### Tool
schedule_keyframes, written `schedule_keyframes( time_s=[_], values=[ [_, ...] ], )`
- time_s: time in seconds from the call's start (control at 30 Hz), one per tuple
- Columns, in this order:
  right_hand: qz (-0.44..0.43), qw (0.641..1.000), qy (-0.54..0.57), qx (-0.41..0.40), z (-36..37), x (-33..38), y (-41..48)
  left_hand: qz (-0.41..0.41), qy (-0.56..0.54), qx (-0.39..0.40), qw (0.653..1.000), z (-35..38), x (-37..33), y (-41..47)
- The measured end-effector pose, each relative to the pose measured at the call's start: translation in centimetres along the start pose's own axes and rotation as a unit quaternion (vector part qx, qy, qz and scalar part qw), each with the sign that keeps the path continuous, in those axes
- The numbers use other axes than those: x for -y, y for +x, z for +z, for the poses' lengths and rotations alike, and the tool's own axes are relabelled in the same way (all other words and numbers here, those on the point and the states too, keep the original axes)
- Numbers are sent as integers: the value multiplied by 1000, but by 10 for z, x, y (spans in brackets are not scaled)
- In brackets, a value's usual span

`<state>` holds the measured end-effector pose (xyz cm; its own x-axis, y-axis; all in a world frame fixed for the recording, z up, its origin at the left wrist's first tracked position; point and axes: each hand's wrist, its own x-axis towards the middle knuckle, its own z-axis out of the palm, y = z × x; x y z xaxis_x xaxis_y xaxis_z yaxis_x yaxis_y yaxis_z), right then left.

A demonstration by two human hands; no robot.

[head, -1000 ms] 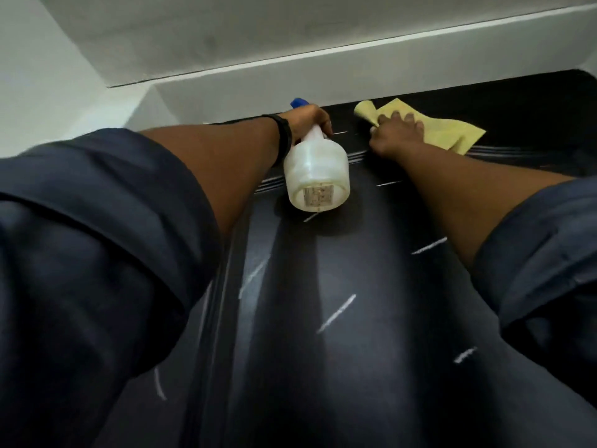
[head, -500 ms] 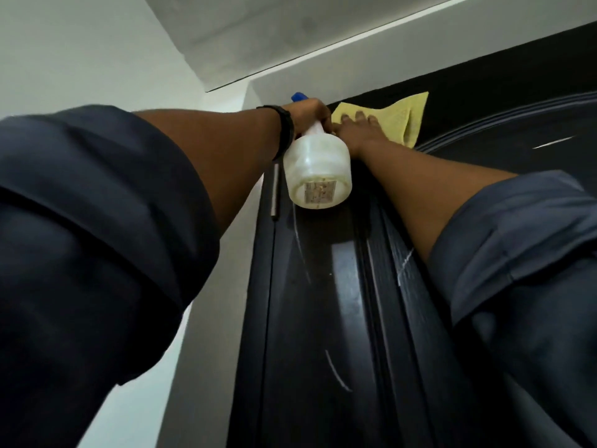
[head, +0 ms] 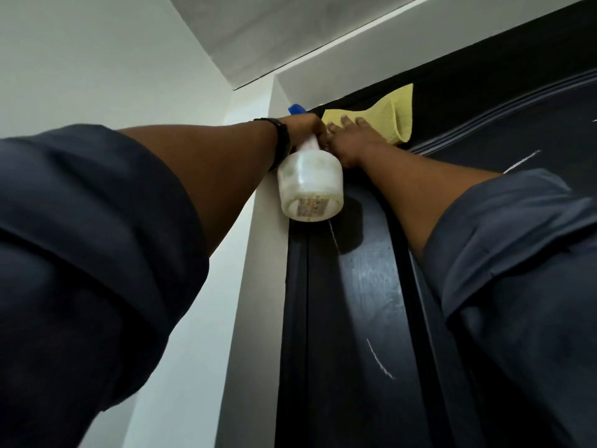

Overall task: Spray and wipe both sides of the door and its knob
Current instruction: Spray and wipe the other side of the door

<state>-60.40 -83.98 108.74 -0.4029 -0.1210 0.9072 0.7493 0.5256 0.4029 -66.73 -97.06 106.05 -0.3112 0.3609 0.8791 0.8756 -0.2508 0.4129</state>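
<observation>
A tall black door (head: 361, 318) with thin white streaks fills the lower right, seen from below. My left hand (head: 305, 126) is raised to the door's top left corner and grips the neck of a cloudy white spray bottle (head: 310, 185) with a blue nozzle (head: 296, 109). Right beside it, my right hand (head: 350, 139) lies flat on a yellow cloth (head: 399, 116) and presses it against the top of the door. The door knob is out of view.
A white wall (head: 97, 59) stands to the left of the black door frame (head: 292, 318). A white lintel (head: 387, 50) and the ceiling (head: 290, 27) run just above the door top. My dark blue sleeves fill both lower corners.
My right hand has slid the yellow cloth left along the door top until it sits against my left hand. The view has swung left, showing more of the wall.
</observation>
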Motion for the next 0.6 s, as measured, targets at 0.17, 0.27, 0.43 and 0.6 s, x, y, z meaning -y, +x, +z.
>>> schedule_keyframes(
  time_s=[0.17,0.27,0.43,0.6],
  values=[
    [-29,999,33,8,-3,18,-14,-6,-20,-14,1000,0,4,-7],
    [-49,998,23,16,-3,20,-20,-4,-26,-21,999,2,6,-14],
    [-81,996,6,24,-1,26,-37,-19,-41,-19,999,6,12,-39],
    [-108,994,6,20,2,31,-65,-44,-79,-28,996,17,20,-81]
  ],
)
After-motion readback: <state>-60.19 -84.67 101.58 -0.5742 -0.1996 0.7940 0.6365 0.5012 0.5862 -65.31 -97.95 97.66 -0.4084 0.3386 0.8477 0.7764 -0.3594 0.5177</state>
